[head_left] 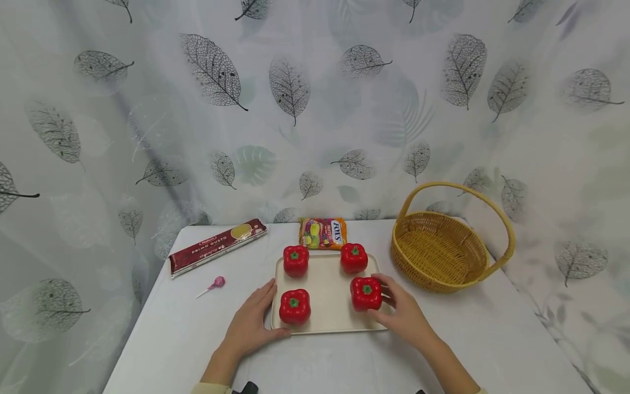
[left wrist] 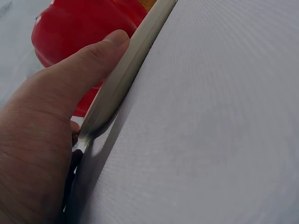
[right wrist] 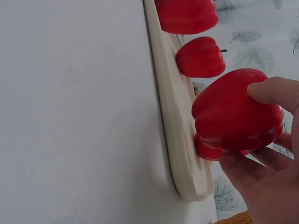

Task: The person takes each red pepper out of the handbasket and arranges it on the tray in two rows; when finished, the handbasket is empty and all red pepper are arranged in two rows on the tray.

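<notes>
My right hand (head_left: 404,314) grips a red bell pepper (head_left: 366,294) between thumb and fingers, over the right side of a cream tray (head_left: 327,293). In the right wrist view this held pepper (right wrist: 236,109) appears raised above the tray's rim (right wrist: 175,154). At the tray's front left corner is my left hand (head_left: 253,323), its thumb laid along the front rim and its fingers extended beside the left edge. Three more peppers sit on the tray: one front left (head_left: 295,307), one back left (head_left: 296,261) and one back right (head_left: 354,258). The left wrist view partly hides the left fingers.
A yellow wicker basket (head_left: 433,249) with a tall handle stands right of the tray. Behind the tray lies a colourful candy bag (head_left: 322,233). To the left are a long dark red packet (head_left: 216,248) and a pink lollipop (head_left: 219,282). A leaf-print curtain (head_left: 315,109) hangs behind the white table.
</notes>
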Action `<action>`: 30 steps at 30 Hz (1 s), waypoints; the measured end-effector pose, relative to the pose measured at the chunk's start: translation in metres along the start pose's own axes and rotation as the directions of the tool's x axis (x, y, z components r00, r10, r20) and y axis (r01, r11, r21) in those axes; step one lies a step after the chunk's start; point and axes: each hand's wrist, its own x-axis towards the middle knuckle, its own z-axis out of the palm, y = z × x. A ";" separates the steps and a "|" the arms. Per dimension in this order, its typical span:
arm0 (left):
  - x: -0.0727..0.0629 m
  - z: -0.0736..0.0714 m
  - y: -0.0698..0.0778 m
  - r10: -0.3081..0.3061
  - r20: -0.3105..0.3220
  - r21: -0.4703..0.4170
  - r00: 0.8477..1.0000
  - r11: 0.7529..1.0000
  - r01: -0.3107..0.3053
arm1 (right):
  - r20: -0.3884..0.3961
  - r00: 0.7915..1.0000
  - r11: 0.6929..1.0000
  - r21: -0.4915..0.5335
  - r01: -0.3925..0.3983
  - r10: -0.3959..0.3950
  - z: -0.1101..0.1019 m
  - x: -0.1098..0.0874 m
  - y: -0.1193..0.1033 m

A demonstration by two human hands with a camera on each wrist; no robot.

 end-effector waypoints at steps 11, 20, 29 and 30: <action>0.000 0.002 0.001 0.006 -0.016 0.000 1.000 1.000 -0.006 | 0.042 0.998 0.998 0.006 -0.056 0.056 0.008 -0.002 0.003; 0.001 0.003 0.000 0.009 -0.013 0.000 1.000 1.000 -0.009 | 0.063 0.996 0.998 0.011 -0.062 0.061 0.007 -0.002 0.006; 0.001 0.002 0.002 0.025 -0.023 -0.006 0.999 1.000 -0.025 | 0.069 0.996 0.998 0.003 -0.058 0.057 0.006 -0.002 0.011; 0.001 0.002 0.002 0.026 -0.025 -0.004 0.999 1.000 -0.026 | 0.069 0.996 0.998 0.003 -0.056 0.056 0.006 -0.001 0.011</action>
